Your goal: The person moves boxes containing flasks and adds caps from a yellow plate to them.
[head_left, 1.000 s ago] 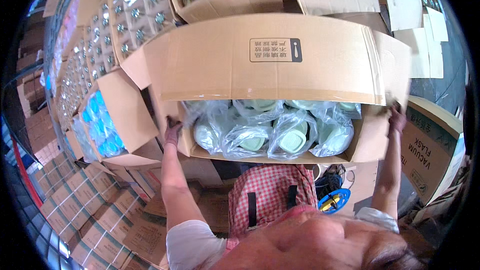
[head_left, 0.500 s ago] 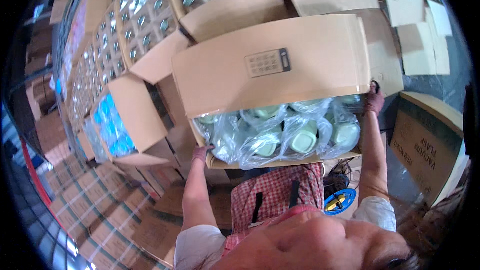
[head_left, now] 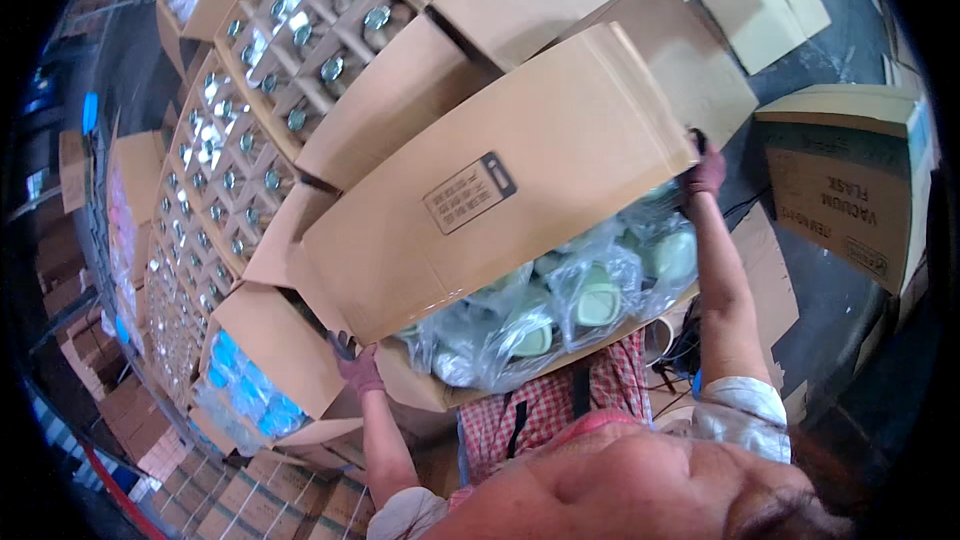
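An open brown cardboard box (head_left: 430, 380) sits right in front of me, turned at a slant. Inside are several pale green, square-lidded containers (head_left: 598, 298) in clear plastic bags (head_left: 480, 335). Its long far flap (head_left: 560, 155) leans over part of them. My right hand (head_left: 705, 172), in a dark reddish glove with black fingertips, is closed round the right end of this flap. At the flap's lower left corner is my left hand (head_left: 358, 364), gloved alike, its fingers spread and close against the cardboard.
Beyond stand open cartons with divided cells holding shiny-topped flasks (head_left: 333, 70). A carton of blue-wrapped items (head_left: 245, 390) is at the left. A printed carton (head_left: 845, 185) stands on the floor at the right, and stacked strapped boxes (head_left: 260, 505) lie lower left.
The box has turned, its right end going away from me and its left end coming nearer. My left hand has shifted left and down from the near corner; my right hand has moved slightly left.
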The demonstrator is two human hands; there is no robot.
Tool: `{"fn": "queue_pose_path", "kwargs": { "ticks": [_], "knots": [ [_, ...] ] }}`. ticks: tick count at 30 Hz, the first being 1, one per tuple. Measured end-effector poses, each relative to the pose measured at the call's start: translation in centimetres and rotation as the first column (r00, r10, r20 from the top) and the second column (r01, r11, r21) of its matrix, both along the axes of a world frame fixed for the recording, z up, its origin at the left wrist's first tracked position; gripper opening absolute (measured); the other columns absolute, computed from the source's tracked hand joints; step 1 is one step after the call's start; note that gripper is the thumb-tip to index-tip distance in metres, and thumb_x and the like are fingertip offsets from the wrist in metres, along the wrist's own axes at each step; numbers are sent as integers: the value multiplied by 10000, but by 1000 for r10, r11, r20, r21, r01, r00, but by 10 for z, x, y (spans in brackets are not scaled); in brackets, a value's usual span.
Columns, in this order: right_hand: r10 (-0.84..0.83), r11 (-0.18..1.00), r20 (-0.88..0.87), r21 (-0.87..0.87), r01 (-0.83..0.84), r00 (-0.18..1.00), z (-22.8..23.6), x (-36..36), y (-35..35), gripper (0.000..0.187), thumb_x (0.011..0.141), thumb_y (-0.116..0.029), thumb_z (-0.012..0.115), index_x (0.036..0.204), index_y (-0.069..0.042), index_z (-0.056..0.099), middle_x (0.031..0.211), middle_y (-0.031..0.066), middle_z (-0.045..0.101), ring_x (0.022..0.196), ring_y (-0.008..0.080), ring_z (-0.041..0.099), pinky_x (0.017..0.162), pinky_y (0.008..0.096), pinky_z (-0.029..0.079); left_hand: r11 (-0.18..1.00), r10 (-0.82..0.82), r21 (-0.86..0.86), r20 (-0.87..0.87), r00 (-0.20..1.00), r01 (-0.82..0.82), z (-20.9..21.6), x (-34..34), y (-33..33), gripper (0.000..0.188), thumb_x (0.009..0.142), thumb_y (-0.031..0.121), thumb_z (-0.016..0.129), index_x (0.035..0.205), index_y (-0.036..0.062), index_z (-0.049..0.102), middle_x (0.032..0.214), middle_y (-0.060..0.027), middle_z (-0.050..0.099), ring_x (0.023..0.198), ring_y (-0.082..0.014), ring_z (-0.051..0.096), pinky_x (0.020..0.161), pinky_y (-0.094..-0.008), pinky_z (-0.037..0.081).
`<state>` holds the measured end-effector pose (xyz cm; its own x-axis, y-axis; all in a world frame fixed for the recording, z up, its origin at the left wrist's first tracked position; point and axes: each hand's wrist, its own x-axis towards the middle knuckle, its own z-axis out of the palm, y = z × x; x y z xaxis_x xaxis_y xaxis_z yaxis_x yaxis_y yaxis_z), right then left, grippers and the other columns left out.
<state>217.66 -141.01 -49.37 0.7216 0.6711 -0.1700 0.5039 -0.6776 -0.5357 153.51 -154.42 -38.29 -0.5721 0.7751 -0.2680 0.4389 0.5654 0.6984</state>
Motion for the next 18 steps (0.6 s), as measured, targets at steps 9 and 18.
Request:
{"fn": "queue_pose_path", "kwargs": {
  "ticks": [9, 18],
  "knots": [
    [84, 979, 359, -205, -10, 930, -7, 14, 7, 390, 751, -438, 475, 969, -133, 582, 872, 174, 583, 836, 319, 552, 726, 385, 423, 896, 71, 369, 434, 898, -249, 16, -42, 242, 499, 869, 391, 274, 1256, 77, 257, 1265, -71, 332, 1120, -226, 363, 950, -346, 275],
    [75, 995, 153, -77, -64, 985, -15, 28, -28, 303, 770, -336, 519, 856, -55, 591, 737, 97, 589, 657, 178, 527, 637, 293, 400, 828, -514, -462, -403, 757, 317, -122, -79, 282, 625, 803, 529, 280, 1210, 60, 346, 1107, -239, 457, 1042, -364, 432, 873, -411, 342]
  ]
}}
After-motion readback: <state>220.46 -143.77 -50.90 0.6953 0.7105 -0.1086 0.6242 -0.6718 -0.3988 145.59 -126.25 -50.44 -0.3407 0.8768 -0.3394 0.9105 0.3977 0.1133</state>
